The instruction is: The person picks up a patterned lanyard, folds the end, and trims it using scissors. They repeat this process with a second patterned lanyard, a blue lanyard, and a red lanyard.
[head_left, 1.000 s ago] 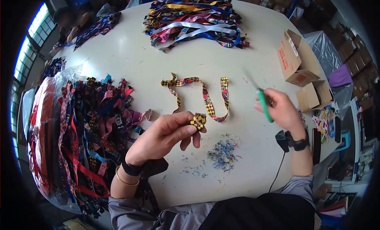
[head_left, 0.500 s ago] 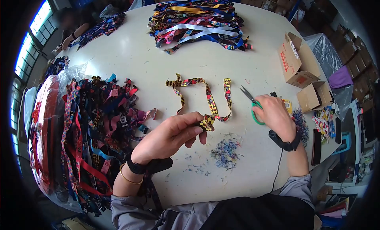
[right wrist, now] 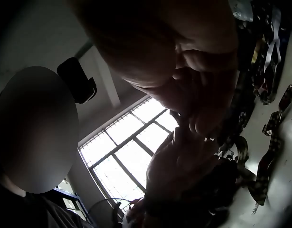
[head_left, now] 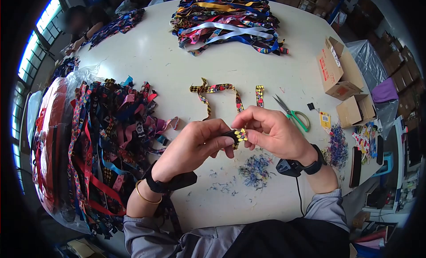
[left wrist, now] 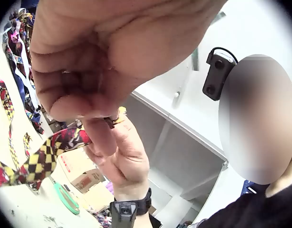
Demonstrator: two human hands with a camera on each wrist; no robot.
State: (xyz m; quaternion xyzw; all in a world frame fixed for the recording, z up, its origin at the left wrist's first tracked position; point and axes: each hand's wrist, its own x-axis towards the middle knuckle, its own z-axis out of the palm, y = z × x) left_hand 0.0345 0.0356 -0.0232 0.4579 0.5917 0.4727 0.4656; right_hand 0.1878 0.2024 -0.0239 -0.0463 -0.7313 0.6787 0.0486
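Note:
My left hand [head_left: 193, 144] pinches the end of a yellow-and-black checkered lanyard strap [head_left: 240, 134] between thumb and fingers. Close against it, my right hand [head_left: 273, 132] pinches the same end from the other side. From there the patterned strap [left wrist: 51, 154] trails off in the left wrist view, with red patches among its checks. More of its length [head_left: 217, 87] lies in bends on the table beyond the hands. Green-handled scissors [head_left: 301, 121] lie on the table past my right hand, blades apart. Both hands are dark in the right wrist view.
A big heap of mixed straps [head_left: 106, 142] fills the left side, beside a plastic-wrapped bundle [head_left: 49, 142]. Another strap pile [head_left: 226, 25] lies at the back. Thread clippings [head_left: 256, 170] lie in front of me. Cardboard boxes [head_left: 339, 76] stand at right. A person sits far left.
My right hand has let go of the scissors, leaving them on the table, and moved left to the strap end. The left hand has kept its hold and shifted slightly right.

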